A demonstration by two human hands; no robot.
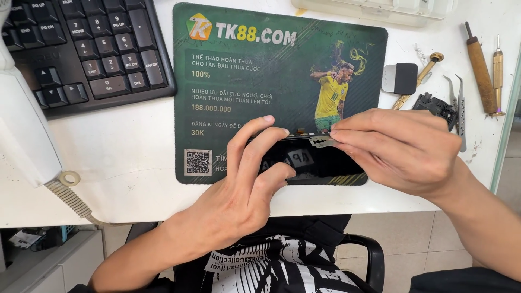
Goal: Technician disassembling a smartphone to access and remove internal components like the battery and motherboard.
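- Bright, even daylight across the white worktop, nothing dim anywhere.
- Shadows are soft: a faint one sits under the left hand, another under the right hand.
- The black phone screen shows a pale, mirror-like reflection, no hard glare.
- A mild sheen washes the green mouse mat near its far edge.
- Focus is sharp centrally; the black keyboard bends slightly toward the far left corner.
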